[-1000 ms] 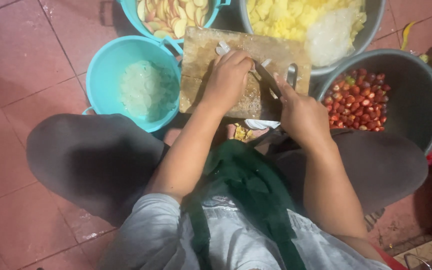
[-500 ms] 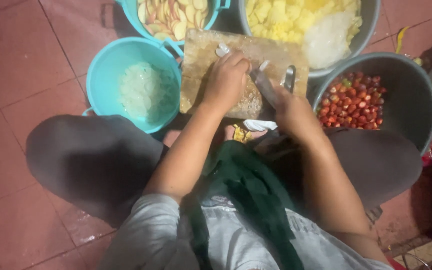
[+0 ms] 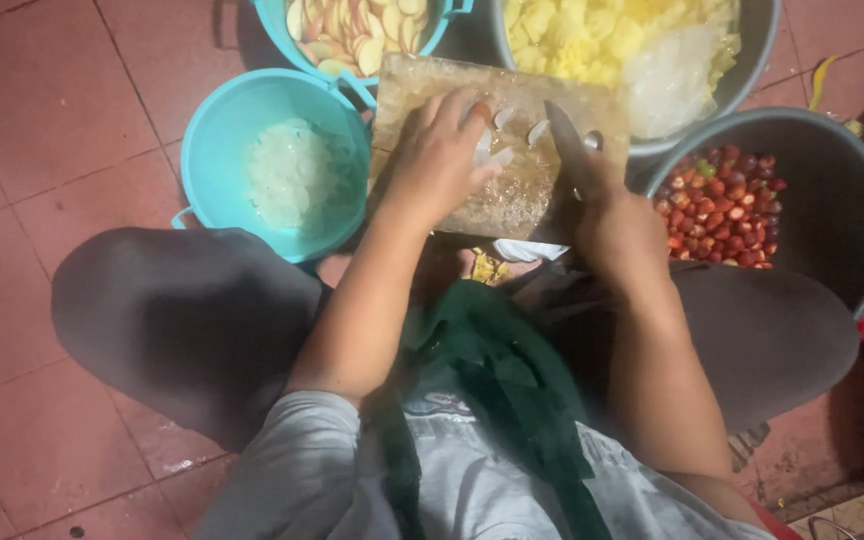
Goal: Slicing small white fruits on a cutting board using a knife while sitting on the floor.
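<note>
Your left hand (image 3: pixel 442 155) lies palm down on the board (image 3: pixel 512 190), fingers curled narrowly over something pale you are cutting; what sits under the palm is hidden. Your right hand (image 3: pixel 617 225) is closed around the handle of one knife (image 3: pixel 567 150), whose blade points away from you across the board, just beside your left fingertips. About three white slices (image 3: pixel 517 130) lie on the board between the blade and your left hand, touching or nearly touching both.

The one board is wooden and wet, resting in front of your knees on the red tile floor (image 3: pixel 42 120).

Count four containers around it. Two are teal: the near tub (image 3: pixel 207 150) to the left of the board holds pale shredded pieces, and the far tub (image 3: pixel 432 35) beyond it holds sliced fruit with red skin. Two are grey: the big pan (image 3: pixel 752 60) beyond the board holds yellow chunks with one clear bag lying on them, and the bucket (image 3: pixel 832 190) to the right of your knife hand holds many small red fruits, too many to count, with one green among them.

A green strap (image 3: pixel 492 380) hangs down your front.
</note>
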